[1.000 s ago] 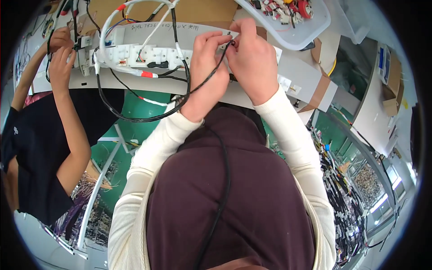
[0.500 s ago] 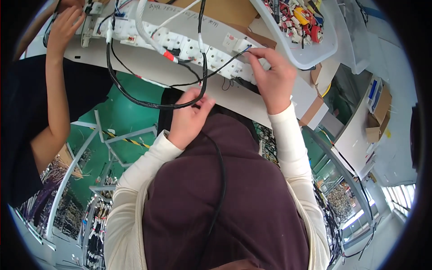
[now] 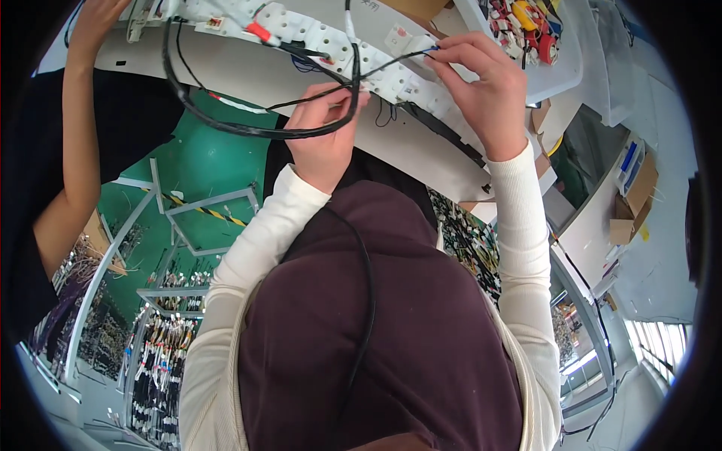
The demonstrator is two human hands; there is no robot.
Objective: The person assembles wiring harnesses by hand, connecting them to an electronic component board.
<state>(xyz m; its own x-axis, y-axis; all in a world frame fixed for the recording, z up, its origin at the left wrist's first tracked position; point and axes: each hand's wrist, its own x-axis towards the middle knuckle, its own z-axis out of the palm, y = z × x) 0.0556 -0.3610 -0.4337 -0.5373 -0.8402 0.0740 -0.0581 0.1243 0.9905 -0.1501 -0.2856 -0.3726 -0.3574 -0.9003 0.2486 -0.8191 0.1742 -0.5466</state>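
A thick black cable hangs in a loop off the table's near side, in front of my left hand. The fingers of that hand are closed around the black cable where a thinner black branch wire crosses it; the loop partly hides the grip. My right hand, farther right, pinches the tip of the branch wire between thumb and forefinger, and a bit of blue shows there. Behind the wire runs a row of white socket blocks. A red-banded white cable end lies over the blocks.
A clear plastic bin of small coloured parts stands at the far right. To the left, another person's arm reaches over the table. Metal frames stand below on the green floor. A cardboard box sits on the right.
Both my hands have moved up and to the right in the picture, carrying the branch wire. My left hand has come up to where the wires cross. The view has shifted slightly.
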